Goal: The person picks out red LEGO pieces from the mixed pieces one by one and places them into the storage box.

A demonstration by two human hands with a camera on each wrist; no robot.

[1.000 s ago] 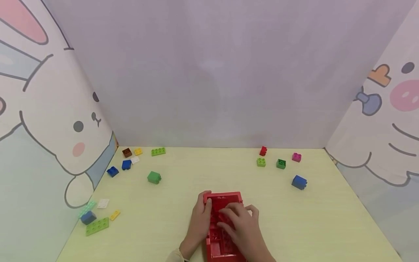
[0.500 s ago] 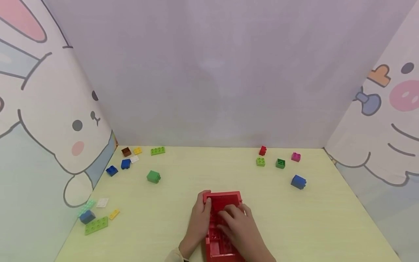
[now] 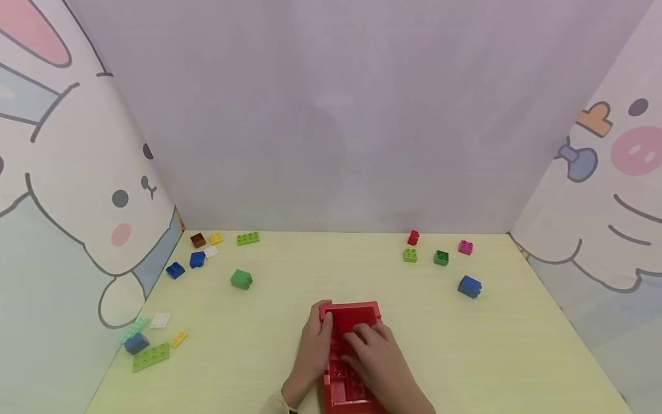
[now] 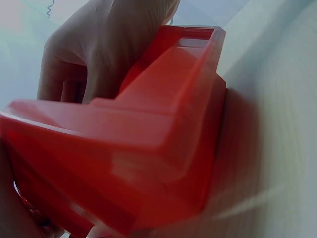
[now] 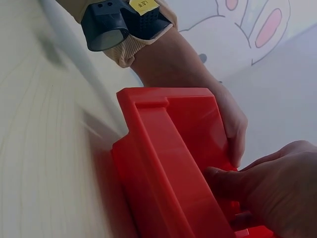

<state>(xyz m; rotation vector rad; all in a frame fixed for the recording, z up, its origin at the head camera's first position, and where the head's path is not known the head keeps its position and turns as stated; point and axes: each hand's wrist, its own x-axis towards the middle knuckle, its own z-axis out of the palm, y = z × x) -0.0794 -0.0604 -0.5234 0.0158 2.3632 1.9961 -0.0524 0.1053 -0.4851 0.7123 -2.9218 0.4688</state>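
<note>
A long red plastic toy body point(image 3: 357, 409), hollow and open at the top, stands on the table in front of me. Studs and small compartments show inside it. My left hand point(image 3: 312, 348) grips its left wall, thumb over the rim and fingers outside. My right hand point(image 3: 383, 365) reaches into the hollow with bent fingers and thumb. In the left wrist view a dark red brick point(image 4: 74, 90) shows between those fingers, mostly hidden by them. The right wrist view shows the right thumb point(image 5: 223, 181) inside the red wall.
To the left lie a green brick point(image 3: 241, 279), a lime plate point(image 3: 151, 357), a yellow piece point(image 3: 179, 338) and several blue bricks. On the right are a blue brick point(image 3: 469, 286), a dark green brick point(image 3: 441, 257) and a pink brick point(image 3: 465, 247). A grey wall point(image 3: 336, 144) closes the back.
My right hand has lowered its fingers deeper into the red body, and its outer fingers have drawn in closer to the right wall. The left hand keeps its grip.
</note>
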